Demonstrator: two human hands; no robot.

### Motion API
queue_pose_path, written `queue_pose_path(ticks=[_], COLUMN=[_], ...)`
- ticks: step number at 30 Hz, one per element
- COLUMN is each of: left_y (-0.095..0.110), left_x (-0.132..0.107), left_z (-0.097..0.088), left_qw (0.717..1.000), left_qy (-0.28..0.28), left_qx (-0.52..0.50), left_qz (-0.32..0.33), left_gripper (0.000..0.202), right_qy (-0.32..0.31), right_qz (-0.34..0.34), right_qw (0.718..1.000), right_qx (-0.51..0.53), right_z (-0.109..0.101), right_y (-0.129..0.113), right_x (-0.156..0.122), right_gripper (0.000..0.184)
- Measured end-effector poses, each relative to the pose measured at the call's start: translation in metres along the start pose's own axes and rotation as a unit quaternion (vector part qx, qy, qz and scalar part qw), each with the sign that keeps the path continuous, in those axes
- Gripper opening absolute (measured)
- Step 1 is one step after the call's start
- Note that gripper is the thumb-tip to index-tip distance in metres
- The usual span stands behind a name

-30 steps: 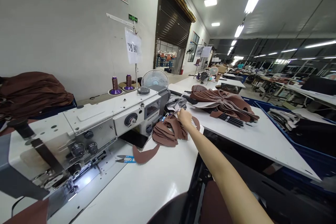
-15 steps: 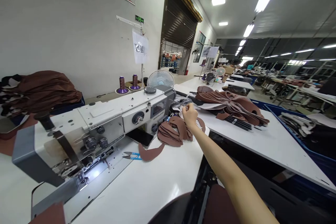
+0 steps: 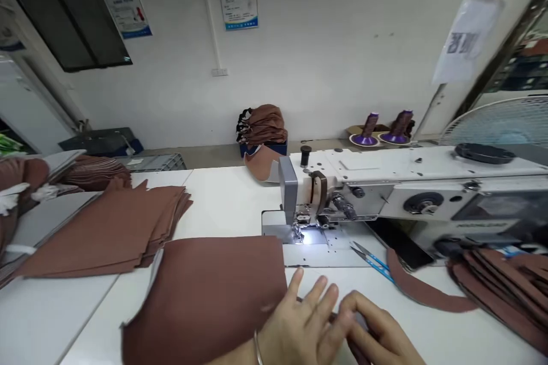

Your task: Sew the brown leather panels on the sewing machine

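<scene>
My left hand (image 3: 297, 322), with a bracelet at the wrist, has its fingers stretched out and apart. It lies over the right edge of a large brown leather panel (image 3: 214, 291) on the table. Close against its right side, my right hand (image 3: 377, 328) is closed with bent fingers on a small brown leather piece (image 3: 357, 352), mostly hidden by the hands. Beyond them stands a white sewing machine (image 3: 363, 188), its lamp lit at the needle. Blue-handled thread snips (image 3: 377, 265) and a curved brown strip (image 3: 423, 288) lie to the right.
Stacked brown panels (image 3: 103, 222) lie at the left. A pile of curved brown pieces (image 3: 500, 296) sits at the right, near a dark phone (image 3: 400, 242). Thread cones (image 3: 368, 128) and a fan (image 3: 500, 120) stand behind the machine.
The view has swung left. My right hand has come from beside the curved-piece pile to the table before the machine, and my left hand has come into view with the large panel.
</scene>
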State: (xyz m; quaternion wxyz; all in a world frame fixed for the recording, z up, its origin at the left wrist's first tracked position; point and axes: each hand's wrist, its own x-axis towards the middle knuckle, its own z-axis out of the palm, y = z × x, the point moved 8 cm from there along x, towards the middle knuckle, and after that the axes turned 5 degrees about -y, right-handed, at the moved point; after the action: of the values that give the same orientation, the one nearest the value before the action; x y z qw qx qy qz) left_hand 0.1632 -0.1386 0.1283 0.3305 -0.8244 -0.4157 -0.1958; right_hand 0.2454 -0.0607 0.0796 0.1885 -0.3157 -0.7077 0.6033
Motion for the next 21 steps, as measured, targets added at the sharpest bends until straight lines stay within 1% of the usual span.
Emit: queue_pose_path(ticks=[2, 4, 6, 8, 10, 11, 12, 13, 14, 15, 16, 17, 18, 19, 20, 21], left_y=[-0.012, -0.02, -0.024, -0.026, -0.034, -0.04, -0.05, -0.063, -0.078, -0.094, -0.109, -0.121, -0.129, -0.133, -0.133, -0.131], left_x=[-0.01, -0.021, -0.029, -0.035, -0.04, -0.043, -0.045, -0.048, -0.05, -0.053, -0.056, -0.059, -0.062, -0.064, -0.065, -0.065], left_z=[0.005, 0.011, 0.016, 0.017, 0.015, 0.015, 0.016, 0.021, 0.029, 0.041, 0.056, 0.072, 0.088, 0.103, 0.116, 0.126], left_qw=[0.999, 0.997, 0.996, 0.997, 0.995, 0.995, 0.994, 0.993, 0.989, 0.98, 0.965, 0.945, 0.926, 0.909, 0.896, 0.887], left_qy=[-0.049, -0.079, -0.083, -0.074, -0.071, -0.074, -0.086, -0.107, -0.141, -0.185, -0.237, -0.292, -0.342, -0.382, -0.412, -0.429], left_qx=[0.0, -0.002, -0.013, -0.036, -0.062, -0.069, -0.066, -0.049, -0.023, 0.007, 0.032, 0.049, 0.052, 0.043, 0.03, 0.017], left_qz=[0.0, -0.009, -0.014, 0.0, 0.015, 0.018, 0.009, -0.012, -0.043, -0.077, -0.109, -0.136, -0.154, -0.161, -0.165, -0.168], left_gripper=[0.049, 0.056, 0.059, 0.051, 0.044, 0.043, 0.042, 0.043, 0.044, 0.047, 0.05, 0.052, 0.052, 0.052, 0.051, 0.051], right_qy=[-0.019, -0.031, -0.038, -0.039, -0.041, -0.047, -0.051, -0.052, -0.05, -0.051, -0.057, -0.067, -0.083, -0.098, -0.107, -0.106], right_qz=[0.034, 0.047, 0.049, 0.042, 0.034, 0.03, 0.022, 0.004, -0.029, -0.076, -0.136, -0.204, -0.272, -0.333, -0.382, -0.419], right_qw=[0.996, 0.988, 0.976, 0.965, 0.964, 0.97, 0.982, 0.994, 0.998, 0.982, 0.939, 0.871, 0.793, 0.719, 0.659, 0.617], right_qx=[0.083, 0.146, 0.207, 0.256, 0.262, 0.236, 0.182, 0.095, -0.024, -0.166, -0.312, -0.441, -0.539, -0.602, -0.639, -0.658], right_z=[0.015, 0.025, 0.034, 0.04, 0.043, 0.043, 0.042, 0.039, 0.036, 0.035, 0.039, 0.047, 0.058, 0.069, 0.077, 0.083], right_y=[0.008, 0.011, 0.009, 0.005, 0.003, 0.003, 0.005, 0.006, 0.005, 0.002, -0.002, -0.007, -0.009, -0.01, -0.011, -0.012], right_x=[0.019, 0.031, 0.04, 0.048, 0.056, 0.06, 0.063, 0.066, 0.067, 0.066, 0.063, 0.059, 0.053, 0.047, 0.044, 0.043], right_gripper=[0.048, 0.049, 0.048, 0.044, 0.04, 0.037, 0.035, 0.032, 0.03, 0.029, 0.029, 0.031, 0.032, 0.033, 0.033, 0.033])
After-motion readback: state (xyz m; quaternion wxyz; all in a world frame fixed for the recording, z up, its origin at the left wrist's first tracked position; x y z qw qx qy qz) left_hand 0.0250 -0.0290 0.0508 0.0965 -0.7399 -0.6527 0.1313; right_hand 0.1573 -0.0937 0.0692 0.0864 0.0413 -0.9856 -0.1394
